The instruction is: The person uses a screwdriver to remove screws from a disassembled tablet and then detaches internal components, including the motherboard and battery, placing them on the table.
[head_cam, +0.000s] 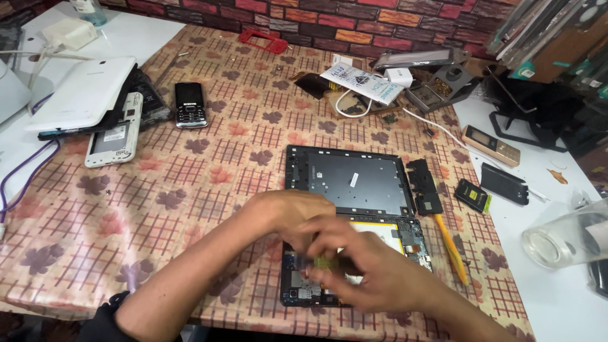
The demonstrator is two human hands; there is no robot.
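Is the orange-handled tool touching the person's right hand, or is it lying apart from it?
Apart. In the head view, the orange-handled tool lies on the tablecloth right of the opened tablet, with patterned cloth showing between it and the right hand.

Table [209, 183]: covered with a checked, leaf-patterned cloth.
Near centre: opened tablet [354, 253], its dark back panel [348, 180] lying just beyond.
Right: yellow-handled tool [451, 247], black battery [505, 183], gold phone [491, 145], clear cup [563, 237].
Far left: white tablet [82, 95], bar phone [190, 104], white phone shell [117, 133].
Far edge: red frame [263, 40].
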